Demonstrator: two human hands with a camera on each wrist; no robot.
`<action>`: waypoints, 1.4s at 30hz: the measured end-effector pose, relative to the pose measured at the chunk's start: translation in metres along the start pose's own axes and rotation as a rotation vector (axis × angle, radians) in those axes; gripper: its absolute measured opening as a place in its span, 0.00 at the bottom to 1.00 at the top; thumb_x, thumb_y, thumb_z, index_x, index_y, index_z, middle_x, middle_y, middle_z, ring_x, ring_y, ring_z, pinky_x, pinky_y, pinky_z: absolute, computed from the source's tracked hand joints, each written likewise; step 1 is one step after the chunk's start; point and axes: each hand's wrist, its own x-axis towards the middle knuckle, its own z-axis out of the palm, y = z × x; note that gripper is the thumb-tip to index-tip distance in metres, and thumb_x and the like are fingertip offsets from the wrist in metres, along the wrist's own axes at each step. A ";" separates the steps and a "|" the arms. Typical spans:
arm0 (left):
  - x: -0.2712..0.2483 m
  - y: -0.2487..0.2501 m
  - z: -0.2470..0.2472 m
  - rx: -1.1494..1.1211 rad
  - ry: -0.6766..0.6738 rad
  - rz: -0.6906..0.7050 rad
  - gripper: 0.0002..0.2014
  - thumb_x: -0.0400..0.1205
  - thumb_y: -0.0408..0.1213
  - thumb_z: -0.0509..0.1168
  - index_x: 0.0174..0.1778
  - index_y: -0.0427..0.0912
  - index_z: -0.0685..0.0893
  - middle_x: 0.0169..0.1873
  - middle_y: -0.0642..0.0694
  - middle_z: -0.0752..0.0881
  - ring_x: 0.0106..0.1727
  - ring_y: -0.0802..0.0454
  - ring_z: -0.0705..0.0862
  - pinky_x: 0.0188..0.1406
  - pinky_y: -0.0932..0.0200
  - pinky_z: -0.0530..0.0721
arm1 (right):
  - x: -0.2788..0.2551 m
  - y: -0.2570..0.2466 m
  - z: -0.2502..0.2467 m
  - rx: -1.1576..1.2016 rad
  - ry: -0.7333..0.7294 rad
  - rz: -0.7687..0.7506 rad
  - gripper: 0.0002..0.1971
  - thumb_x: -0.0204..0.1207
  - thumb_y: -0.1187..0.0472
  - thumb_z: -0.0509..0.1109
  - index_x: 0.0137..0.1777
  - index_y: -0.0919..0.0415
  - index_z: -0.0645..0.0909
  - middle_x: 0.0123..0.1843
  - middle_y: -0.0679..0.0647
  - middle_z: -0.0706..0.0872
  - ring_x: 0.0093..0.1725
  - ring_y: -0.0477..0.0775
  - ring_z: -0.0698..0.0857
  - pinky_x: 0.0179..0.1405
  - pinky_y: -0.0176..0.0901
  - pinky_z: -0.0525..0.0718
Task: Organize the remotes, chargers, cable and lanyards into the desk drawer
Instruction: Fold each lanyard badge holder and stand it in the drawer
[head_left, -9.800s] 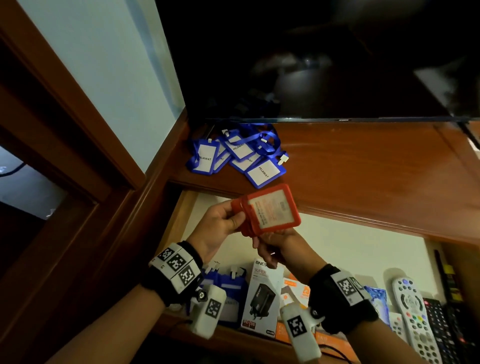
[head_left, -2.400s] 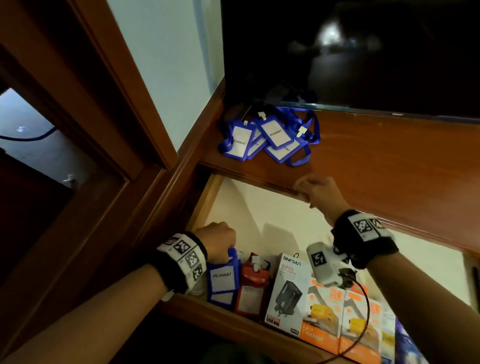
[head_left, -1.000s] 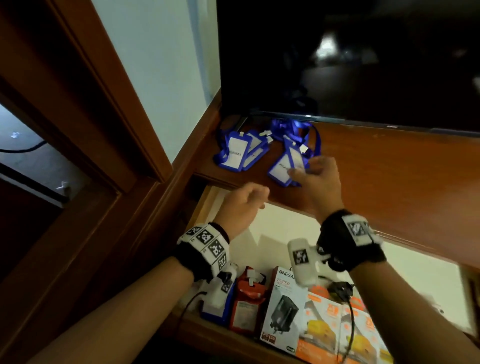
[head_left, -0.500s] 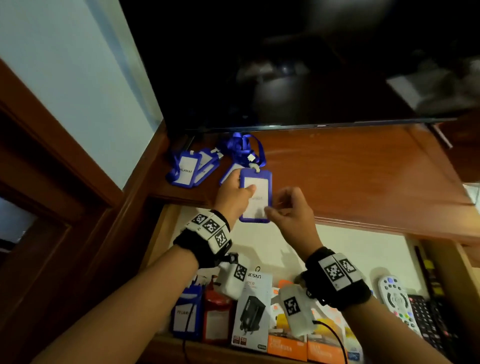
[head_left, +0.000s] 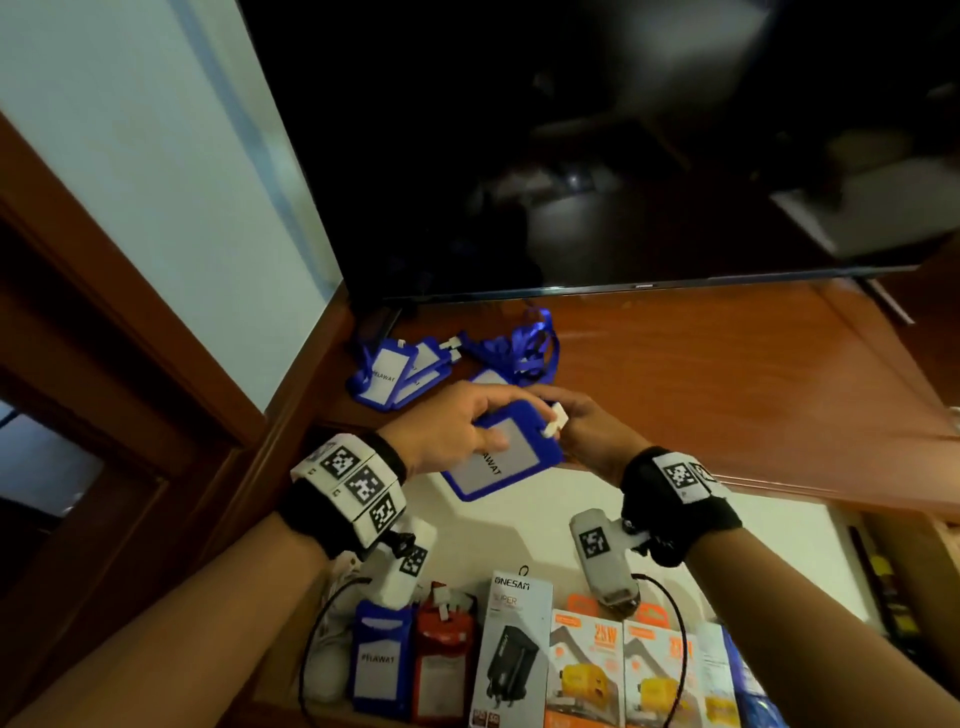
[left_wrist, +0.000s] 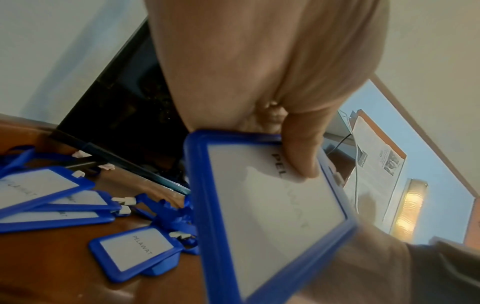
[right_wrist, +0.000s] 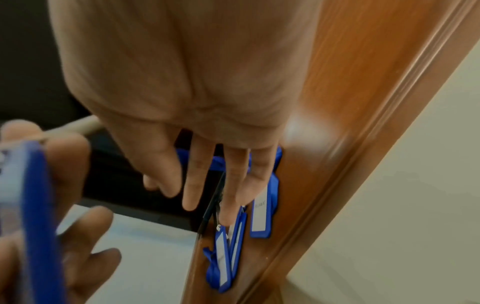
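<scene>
A blue badge holder (head_left: 498, 462) (left_wrist: 272, 205) (right_wrist: 33, 195) labelled PELAWAT hangs tilted over the front edge of the desk top (head_left: 727, 389). My left hand (head_left: 493, 421) (left_wrist: 298, 156) grips it, thumb pressed on its white face. My right hand (head_left: 566, 415) (right_wrist: 197, 195) is beside its white clip (head_left: 553, 421), fingers straight and loose, holding nothing. More blue lanyards (head_left: 400, 374) (left_wrist: 52, 197) (right_wrist: 233, 236) lie in a pile on the desk top under the TV. Below, the open drawer (head_left: 519, 525) holds a blue badge (head_left: 379, 665), a red badge (head_left: 444, 654) and charger boxes (head_left: 511, 649).
A large dark TV (head_left: 571, 145) stands at the back of the desk top. Orange charger boxes (head_left: 587, 670) stand in a row along the drawer front. A wooden frame (head_left: 156, 322) and wall close off the left side. Dark remotes (head_left: 883, 582) show at the drawer's right end.
The blue badge holder has come off the desk top and now hangs tilted over the drawer in my left hand. My right hand has shifted to its clip end.
</scene>
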 end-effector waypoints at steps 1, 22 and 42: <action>-0.002 -0.001 -0.001 -0.008 -0.006 -0.009 0.23 0.82 0.27 0.63 0.57 0.67 0.79 0.54 0.45 0.85 0.53 0.50 0.87 0.49 0.50 0.89 | 0.007 -0.001 0.000 -0.080 0.027 -0.037 0.18 0.75 0.81 0.63 0.59 0.64 0.81 0.53 0.55 0.86 0.48 0.50 0.87 0.41 0.38 0.88; -0.027 -0.025 -0.038 -0.380 0.324 0.080 0.21 0.81 0.23 0.60 0.58 0.55 0.80 0.53 0.49 0.87 0.50 0.51 0.88 0.38 0.58 0.88 | -0.001 0.037 -0.116 -0.769 0.842 0.392 0.12 0.74 0.54 0.69 0.57 0.50 0.84 0.67 0.69 0.77 0.70 0.72 0.71 0.66 0.59 0.69; -0.027 -0.016 0.033 -0.423 0.356 -0.106 0.18 0.80 0.24 0.63 0.54 0.55 0.83 0.49 0.45 0.89 0.51 0.44 0.88 0.52 0.38 0.87 | -0.069 0.014 0.049 0.241 0.410 -0.180 0.15 0.76 0.55 0.68 0.55 0.68 0.79 0.26 0.40 0.72 0.27 0.44 0.67 0.24 0.35 0.67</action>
